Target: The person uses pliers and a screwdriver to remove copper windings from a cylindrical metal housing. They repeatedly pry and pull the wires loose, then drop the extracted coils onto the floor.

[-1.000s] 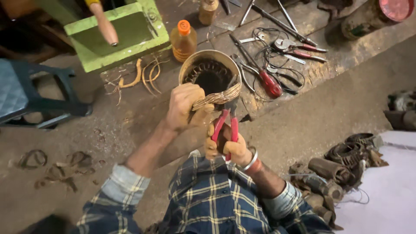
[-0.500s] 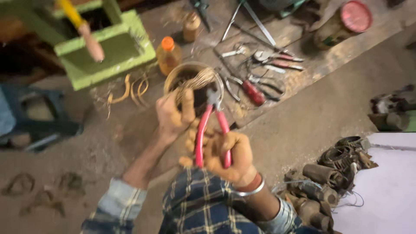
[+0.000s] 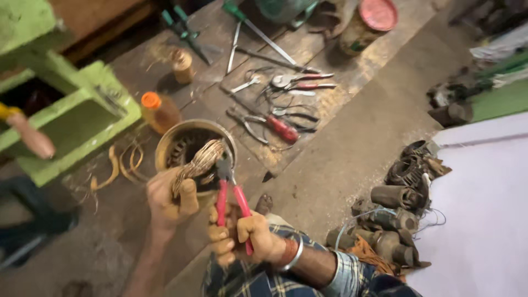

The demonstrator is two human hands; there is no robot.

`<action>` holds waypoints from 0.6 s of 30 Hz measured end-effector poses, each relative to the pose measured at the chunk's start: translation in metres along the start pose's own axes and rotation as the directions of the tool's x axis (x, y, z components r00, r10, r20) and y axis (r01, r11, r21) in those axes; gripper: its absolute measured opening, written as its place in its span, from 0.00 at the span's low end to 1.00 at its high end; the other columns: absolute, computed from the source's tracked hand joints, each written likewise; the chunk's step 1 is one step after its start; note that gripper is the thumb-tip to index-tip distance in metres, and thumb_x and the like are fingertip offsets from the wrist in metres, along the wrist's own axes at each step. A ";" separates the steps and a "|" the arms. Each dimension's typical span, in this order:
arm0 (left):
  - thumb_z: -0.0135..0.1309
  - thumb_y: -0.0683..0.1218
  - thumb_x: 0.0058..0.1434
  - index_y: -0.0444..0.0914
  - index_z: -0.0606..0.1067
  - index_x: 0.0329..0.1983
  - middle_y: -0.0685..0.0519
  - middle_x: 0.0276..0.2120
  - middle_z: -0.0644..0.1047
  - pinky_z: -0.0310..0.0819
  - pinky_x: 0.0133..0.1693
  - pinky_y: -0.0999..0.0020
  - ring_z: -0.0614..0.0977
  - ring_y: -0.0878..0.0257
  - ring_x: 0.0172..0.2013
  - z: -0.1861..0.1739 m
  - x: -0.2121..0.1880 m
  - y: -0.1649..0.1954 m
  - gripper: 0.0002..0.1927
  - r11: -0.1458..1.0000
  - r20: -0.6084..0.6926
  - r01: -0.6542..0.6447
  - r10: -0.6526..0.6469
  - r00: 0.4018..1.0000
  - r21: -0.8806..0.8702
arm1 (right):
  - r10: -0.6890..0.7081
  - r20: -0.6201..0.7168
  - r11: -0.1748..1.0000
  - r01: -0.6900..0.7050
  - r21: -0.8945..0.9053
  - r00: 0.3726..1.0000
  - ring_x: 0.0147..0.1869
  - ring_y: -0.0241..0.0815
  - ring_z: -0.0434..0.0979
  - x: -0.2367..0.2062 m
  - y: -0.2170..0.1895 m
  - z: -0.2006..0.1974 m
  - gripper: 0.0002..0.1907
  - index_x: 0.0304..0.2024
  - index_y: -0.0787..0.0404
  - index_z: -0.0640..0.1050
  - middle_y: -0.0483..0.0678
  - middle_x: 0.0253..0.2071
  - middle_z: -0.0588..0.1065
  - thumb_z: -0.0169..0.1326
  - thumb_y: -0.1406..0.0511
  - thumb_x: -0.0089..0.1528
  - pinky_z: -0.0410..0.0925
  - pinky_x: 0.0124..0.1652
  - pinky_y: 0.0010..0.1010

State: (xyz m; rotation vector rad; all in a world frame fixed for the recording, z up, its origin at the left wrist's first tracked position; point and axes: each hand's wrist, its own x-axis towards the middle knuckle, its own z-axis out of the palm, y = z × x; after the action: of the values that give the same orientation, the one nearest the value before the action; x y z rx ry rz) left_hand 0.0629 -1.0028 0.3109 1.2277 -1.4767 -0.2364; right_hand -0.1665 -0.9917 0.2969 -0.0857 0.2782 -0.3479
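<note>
Lower centre: right hand (image 3: 250,237) closed tight round red-handled pliers (image 3: 230,195), jaws biting a bundle of copper wire (image 3: 199,163). Just left: left hand (image 3: 168,202) fisted round that same bundle, lifted above a round metal stator housing (image 3: 171,144). Beyond, upper left: orange-capped bottle (image 3: 159,111), green metal frame (image 3: 82,113). Upper centre: scattered hand tools (image 3: 280,104) on a wooden board (image 3: 330,93).
</note>
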 end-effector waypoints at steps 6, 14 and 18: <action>0.61 0.51 0.57 0.34 0.72 0.30 0.45 0.29 0.76 0.72 0.36 0.52 0.80 0.44 0.33 0.005 -0.005 -0.016 0.15 0.979 0.020 -0.202 0.203 0.979 -0.032 | -0.028 0.073 0.767 0.068 -0.638 0.997 0.42 0.39 0.70 0.007 -0.065 -0.034 0.30 0.61 0.63 0.66 0.46 0.42 0.68 0.54 0.67 0.55 0.66 0.41 0.32; 0.54 0.47 0.68 0.31 0.76 0.37 0.46 0.27 0.75 0.71 0.33 0.56 0.78 0.47 0.27 0.009 0.012 0.010 0.12 0.998 -0.042 0.032 -0.034 0.999 -0.060 | 0.248 0.113 0.909 -0.191 -0.370 0.962 0.40 0.43 0.67 -0.007 -0.112 0.046 0.35 0.62 0.63 0.64 0.47 0.41 0.66 0.51 0.68 0.50 0.66 0.39 0.35; 0.62 0.48 0.64 0.34 0.72 0.25 0.43 0.22 0.68 0.67 0.31 0.55 0.74 0.45 0.26 -0.003 0.032 0.028 0.18 0.990 0.180 0.107 -0.121 0.976 0.088 | 0.305 -0.020 0.750 -0.253 -0.611 0.952 0.53 0.59 0.68 -0.011 -0.138 0.059 0.31 0.53 0.73 0.61 0.64 0.53 0.68 0.53 0.64 0.51 0.69 0.54 0.56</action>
State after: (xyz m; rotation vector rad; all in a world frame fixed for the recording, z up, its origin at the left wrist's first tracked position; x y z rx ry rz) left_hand 0.0560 -1.0139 0.3516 1.3863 -1.5885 -0.3819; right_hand -0.2048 -1.1151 0.3748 -0.6935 0.3099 0.0616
